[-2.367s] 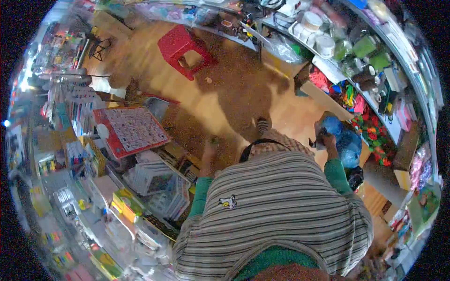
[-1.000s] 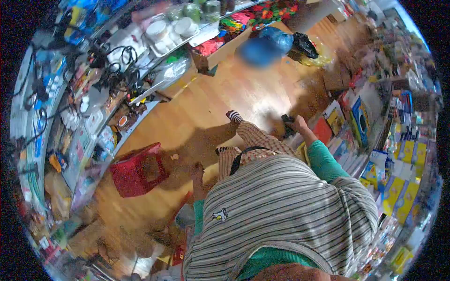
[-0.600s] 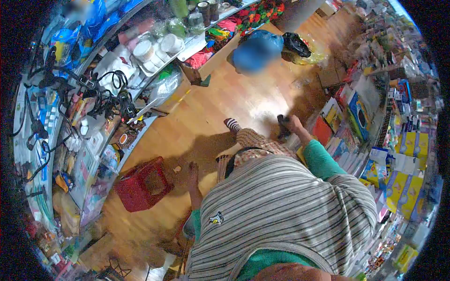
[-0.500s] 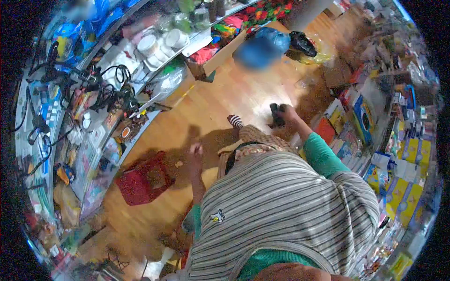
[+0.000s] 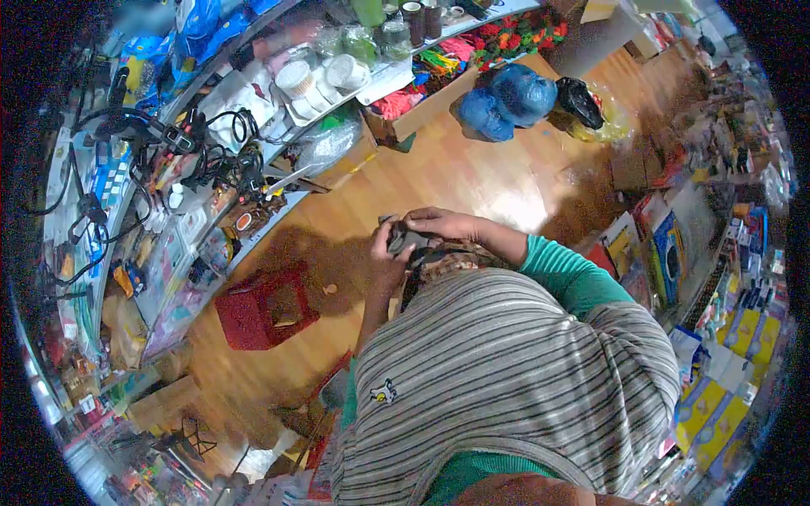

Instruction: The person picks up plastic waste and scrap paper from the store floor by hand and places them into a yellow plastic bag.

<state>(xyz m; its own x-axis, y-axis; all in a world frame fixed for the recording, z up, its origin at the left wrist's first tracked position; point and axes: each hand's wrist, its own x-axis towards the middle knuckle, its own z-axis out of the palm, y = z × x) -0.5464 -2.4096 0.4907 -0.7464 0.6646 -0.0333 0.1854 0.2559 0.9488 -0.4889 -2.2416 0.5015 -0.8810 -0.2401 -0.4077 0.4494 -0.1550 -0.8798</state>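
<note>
A small dark item (image 5: 400, 239), perhaps cloth, is held between both hands in front of the striped top (image 5: 506, 337). My left hand (image 5: 387, 251) has its fingers wrapped round it from the left. My right hand (image 5: 438, 223) comes in from the right, with bent fingers on the item's upper side. The hands are close together, near the waist. What exactly the dark item is cannot be made out.
A red plastic stool (image 5: 240, 316) lies on the wooden floor (image 5: 363, 190) at left. Blue bags (image 5: 523, 94) and a black bag (image 5: 579, 103) sit at the top. Crowded shelves line both sides, with black cables (image 5: 173, 135) on the left and yellow packs (image 5: 709, 413) on the right.
My right hand has moved left from above the floor, bringing the dark item to my left hand. My left hand has risen and closed on it. The view has shifted slightly.
</note>
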